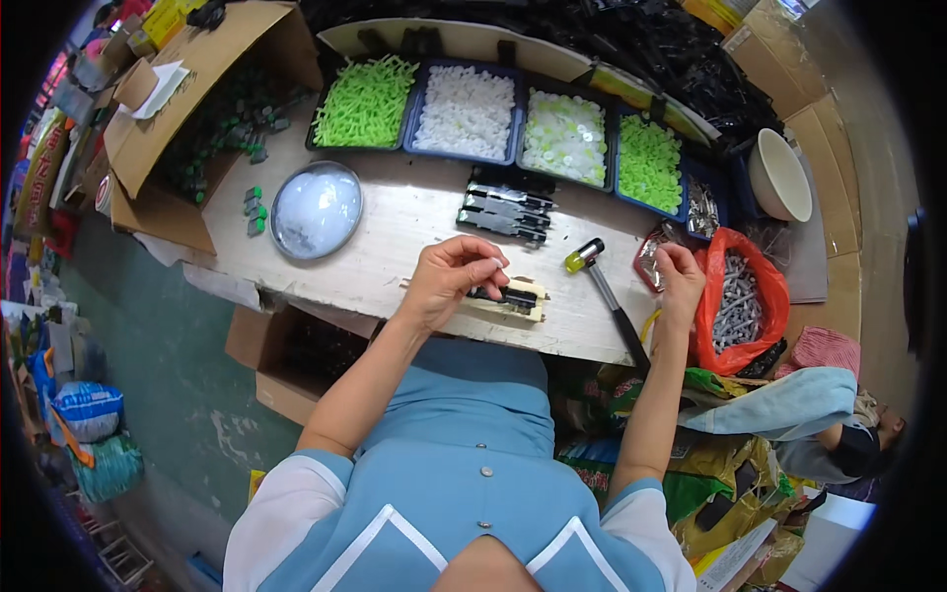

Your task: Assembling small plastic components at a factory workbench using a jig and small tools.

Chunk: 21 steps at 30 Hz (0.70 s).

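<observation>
The left hand point(446, 279) is held just above a black part point(505, 295) that is seated on a small pale block point(521, 301) near the front edge of the wooden bench point(395, 237); its fingers are pinched narrowly together, and whether something tiny is gripped between them cannot be told. The right hand point(679, 281) is curled at the mouth of an orange bag of metal pieces point(742, 296) on the right; what it holds cannot be told. A hammer with a yellow-tipped head point(604, 291) is laid between the two hands. Further back, a stack of black parts point(505, 212), a round silvery dish point(316, 209) and trays of green and white plastic pieces point(464, 111) are seen.
</observation>
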Motion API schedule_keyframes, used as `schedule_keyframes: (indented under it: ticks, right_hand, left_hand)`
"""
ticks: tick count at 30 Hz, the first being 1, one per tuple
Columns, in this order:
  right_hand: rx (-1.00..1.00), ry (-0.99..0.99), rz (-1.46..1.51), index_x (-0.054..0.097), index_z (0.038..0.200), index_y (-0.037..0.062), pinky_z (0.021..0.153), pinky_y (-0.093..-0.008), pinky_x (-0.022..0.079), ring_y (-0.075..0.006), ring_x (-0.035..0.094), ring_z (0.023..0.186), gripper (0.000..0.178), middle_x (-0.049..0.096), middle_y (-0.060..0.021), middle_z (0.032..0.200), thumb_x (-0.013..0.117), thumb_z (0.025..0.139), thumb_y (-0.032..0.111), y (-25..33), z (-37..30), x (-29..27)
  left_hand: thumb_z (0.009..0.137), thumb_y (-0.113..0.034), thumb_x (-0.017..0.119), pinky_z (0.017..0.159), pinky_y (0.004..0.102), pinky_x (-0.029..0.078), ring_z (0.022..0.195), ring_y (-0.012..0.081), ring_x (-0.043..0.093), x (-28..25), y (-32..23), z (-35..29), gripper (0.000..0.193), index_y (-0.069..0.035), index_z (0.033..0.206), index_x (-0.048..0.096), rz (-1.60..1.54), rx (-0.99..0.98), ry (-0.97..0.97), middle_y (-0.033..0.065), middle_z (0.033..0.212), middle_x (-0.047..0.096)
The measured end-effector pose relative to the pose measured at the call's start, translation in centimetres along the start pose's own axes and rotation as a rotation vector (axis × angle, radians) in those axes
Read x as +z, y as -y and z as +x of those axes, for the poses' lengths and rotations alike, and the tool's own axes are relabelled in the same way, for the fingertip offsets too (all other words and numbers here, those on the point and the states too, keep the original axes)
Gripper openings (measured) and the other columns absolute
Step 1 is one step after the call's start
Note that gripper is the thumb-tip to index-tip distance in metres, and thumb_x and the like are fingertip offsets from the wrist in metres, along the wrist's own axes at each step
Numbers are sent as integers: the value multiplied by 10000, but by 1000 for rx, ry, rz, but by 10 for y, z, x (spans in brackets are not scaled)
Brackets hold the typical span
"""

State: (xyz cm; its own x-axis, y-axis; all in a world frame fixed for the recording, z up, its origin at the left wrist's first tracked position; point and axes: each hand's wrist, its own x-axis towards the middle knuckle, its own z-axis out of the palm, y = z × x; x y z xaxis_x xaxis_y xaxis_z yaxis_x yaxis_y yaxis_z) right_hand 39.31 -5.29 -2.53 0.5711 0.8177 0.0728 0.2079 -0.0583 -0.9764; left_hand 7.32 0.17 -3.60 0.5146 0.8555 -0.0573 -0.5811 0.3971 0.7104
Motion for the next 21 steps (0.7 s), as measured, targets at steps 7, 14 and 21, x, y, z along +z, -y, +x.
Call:
schedule_keyframes:
  ticks: [7, 14, 21]
  right_hand:
    - [166, 671, 279, 585, 869, 32, 711, -191, 386, -48, 491, 768, 73, 558, 24, 841, 580, 857, 104, 59, -85, 108]
    - [220, 767, 375, 572, 898, 9, 708, -195, 410, -44, 501, 769, 128, 568, 15, 824, 563, 881, 135, 63, -95, 128]
    - [301, 742, 438, 576, 870, 38, 700, -193, 379, -43, 478, 745, 98, 556, 28, 810, 581, 862, 135, 64, -95, 135]
  left_hand:
    - [798, 43, 585, 589, 286, 559, 732, 194, 624, 0, 1, -27, 78, 3, 862, 602, 29, 29, 85, 136, 877, 583]
    - [793, 50, 597, 637, 279, 561, 762, 203, 642, -3, -1, -33, 83, 17, 864, 622, 84, 110, 112, 99, 913, 562]
    - [789, 52, 601, 658, 279, 563, 769, 199, 642, -3, -4, -34, 88, 22, 868, 623, 174, 167, 110, 98, 912, 564]
